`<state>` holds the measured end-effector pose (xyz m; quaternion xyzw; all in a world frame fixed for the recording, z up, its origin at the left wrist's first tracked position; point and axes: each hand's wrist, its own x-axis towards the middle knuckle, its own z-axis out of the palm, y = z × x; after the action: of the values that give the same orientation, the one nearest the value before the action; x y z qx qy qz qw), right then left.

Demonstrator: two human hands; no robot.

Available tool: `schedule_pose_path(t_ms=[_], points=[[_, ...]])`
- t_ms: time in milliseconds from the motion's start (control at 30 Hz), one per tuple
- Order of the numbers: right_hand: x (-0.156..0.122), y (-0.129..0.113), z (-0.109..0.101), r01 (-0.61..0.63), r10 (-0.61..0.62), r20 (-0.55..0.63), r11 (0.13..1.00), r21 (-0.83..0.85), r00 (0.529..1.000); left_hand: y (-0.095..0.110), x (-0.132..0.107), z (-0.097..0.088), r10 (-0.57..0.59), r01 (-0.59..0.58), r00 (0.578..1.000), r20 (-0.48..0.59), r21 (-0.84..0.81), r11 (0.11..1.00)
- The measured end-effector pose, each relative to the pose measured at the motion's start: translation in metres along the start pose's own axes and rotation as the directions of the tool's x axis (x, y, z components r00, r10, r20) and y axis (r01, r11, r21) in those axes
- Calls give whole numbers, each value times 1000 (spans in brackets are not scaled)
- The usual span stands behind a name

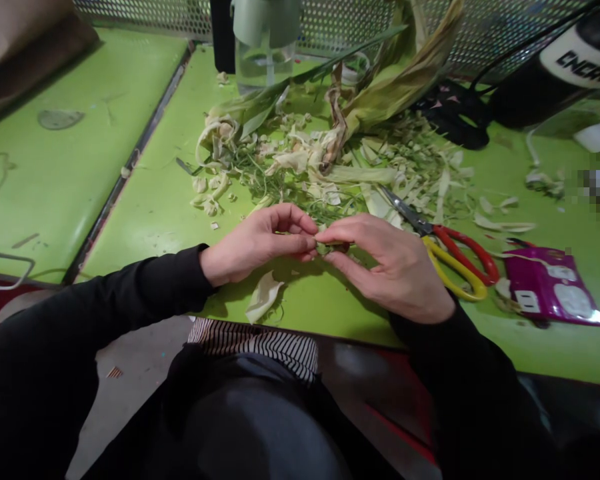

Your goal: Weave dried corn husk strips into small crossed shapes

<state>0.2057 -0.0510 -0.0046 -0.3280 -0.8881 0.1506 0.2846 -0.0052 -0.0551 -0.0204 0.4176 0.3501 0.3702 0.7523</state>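
Note:
At the front of the green table my left hand and my right hand meet, with fingertips pinched on a small green plant piece. The fingers partly cover it, so its exact kind cannot be made out. A pale husk-like leaf scrap lies on the table below my left hand. Just beyond both hands spreads a heap of green and cream plant trimmings. Beside my right hand lie scissors with one red and one yellow handle, blades pointing to the trimmings.
Long dry leaves rise from the heap at the back, near a clear bottle. A black bottle leans at back right. A purple packet lies right of the scissors. A dark seam crosses the table on the left.

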Motion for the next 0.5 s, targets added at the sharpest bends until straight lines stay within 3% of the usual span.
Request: schedule_pose_path(t_ms=[367, 500], points=[[0, -1, 1, -8, 8, 15, 1000, 2, 1000, -3, 0, 2, 142, -135, 990, -8, 266, 954], [-4, -2, -3, -138, 133, 52, 982, 132, 990, -4, -2, 4, 196, -180, 980, -31, 285, 941]])
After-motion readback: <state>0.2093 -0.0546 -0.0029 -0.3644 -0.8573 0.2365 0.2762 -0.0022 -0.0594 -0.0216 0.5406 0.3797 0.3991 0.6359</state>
